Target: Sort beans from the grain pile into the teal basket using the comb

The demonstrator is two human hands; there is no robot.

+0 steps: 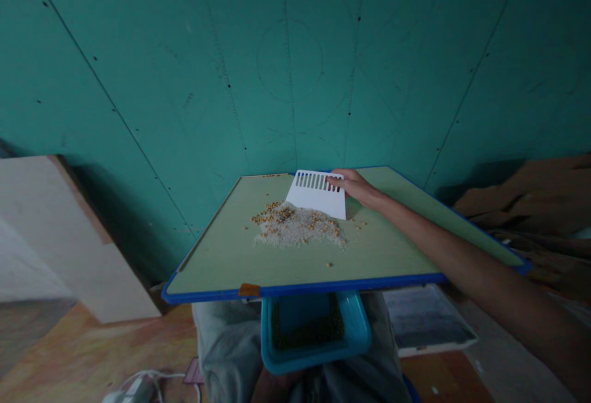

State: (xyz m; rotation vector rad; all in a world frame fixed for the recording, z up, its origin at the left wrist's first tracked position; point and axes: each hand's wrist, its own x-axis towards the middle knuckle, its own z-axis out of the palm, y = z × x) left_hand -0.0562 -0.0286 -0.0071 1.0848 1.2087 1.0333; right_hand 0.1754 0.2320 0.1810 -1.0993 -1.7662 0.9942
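Quickly, left to right: yellow beans, too many to count, mixed into one pile of white grains, frame center; one dim shape at bottom center, maybe the left hand, grip can't be told; one blue tub above it, dark green contents; one white slotted scraper, center, lower edge at the pile; one right hand, right of center, fingers closed on scraper's upper right corner. Surface: one pale green, blue-edged tabletop. Room: one white panel left, teal wall across top, brown cardboard right.
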